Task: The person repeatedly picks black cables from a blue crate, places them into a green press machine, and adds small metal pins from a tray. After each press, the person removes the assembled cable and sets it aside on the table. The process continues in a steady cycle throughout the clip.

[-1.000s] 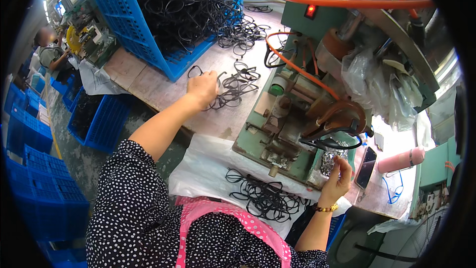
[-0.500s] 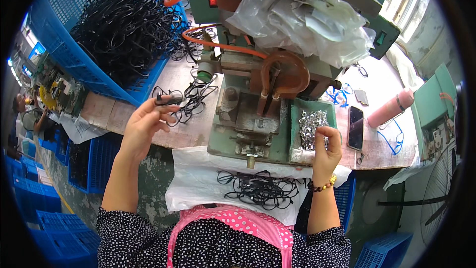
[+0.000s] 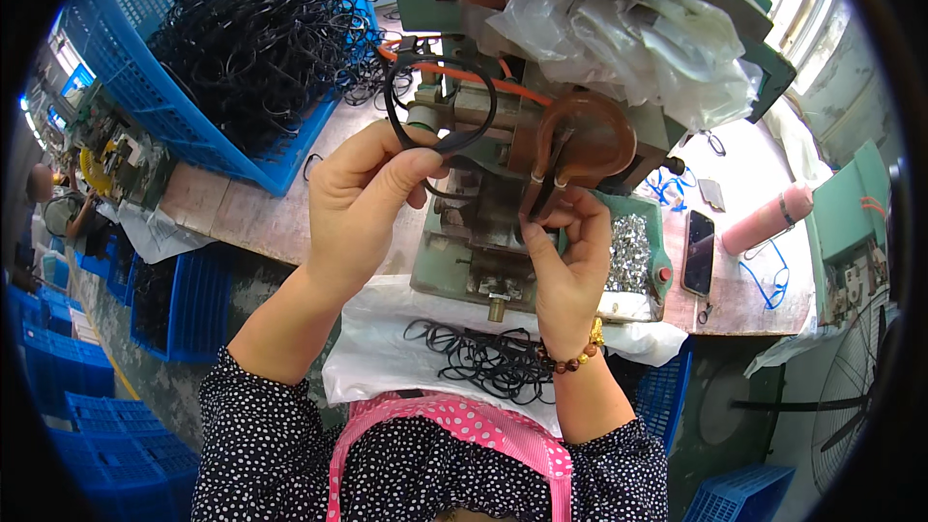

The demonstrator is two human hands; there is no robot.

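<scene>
My left hand point(image 3: 372, 188) pinches a black eyeglass frame point(image 3: 490, 87) between thumb and fingers, in front of the machine's left side. One rim stands up as a wide loop; the rest passes behind my fingers toward the machine's middle. My right hand point(image 3: 572, 266) is closed at the thumb and fingertips, right at the bench machine's point(image 3: 425, 275) working point below the brown curved guard point(image 3: 619, 135). What those fingertips hold is hidden. Beside my right hand is a green tray point(image 3: 653, 222) of small shiny metal pieces point(image 3: 628, 256).
A blue crate point(image 3: 126, 87) heaped with black frames point(image 3: 251, 48) stands at left. More black frames point(image 3: 483, 358) lie on white cloth before me. Plastic bags point(image 3: 628, 39) hang on the machine. At right are a phone point(image 3: 698, 251), a pink bottle point(image 3: 768, 219) and a fan point(image 3: 851, 406).
My left hand has moved right to the machine, bringing a black frame up. My right hand has left the metal pieces and moved left to the working point. The view has shifted slightly.
</scene>
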